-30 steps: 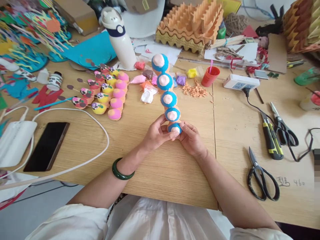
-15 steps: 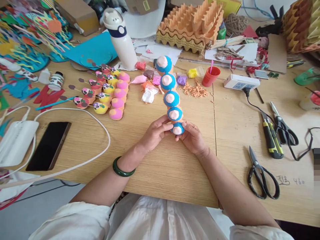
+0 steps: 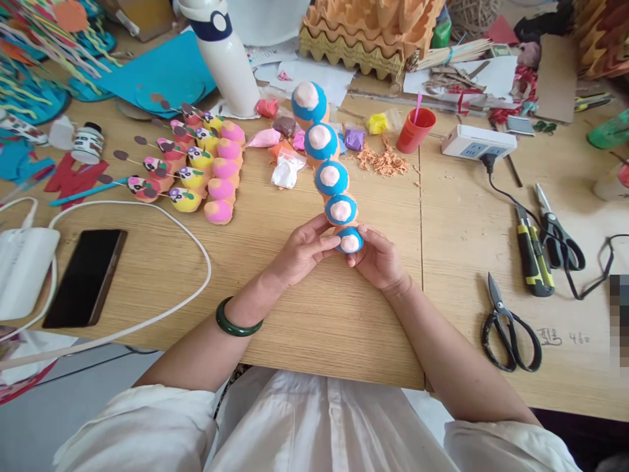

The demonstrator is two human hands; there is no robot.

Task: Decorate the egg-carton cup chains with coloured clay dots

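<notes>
A strip of egg-carton cups painted blue with pale pink clay tops stands slanted over the wooden table. My left hand pinches its lowest cup from the left, thumb and fingers closed on it. My right hand grips the same cup from the right and below. A green bangle sits on my left wrist.
Painted pink and yellow carton figures lie left of the strip, clay lumps and a red cup behind it. Black scissors, a utility knife, a power strip lie right; a phone, white cable, white bottle left.
The view has dipped and shifted, so everything sits a little higher and further left in the picture. Both hands keep their hold on the lowest cup; the strip leans slightly more to the left.
</notes>
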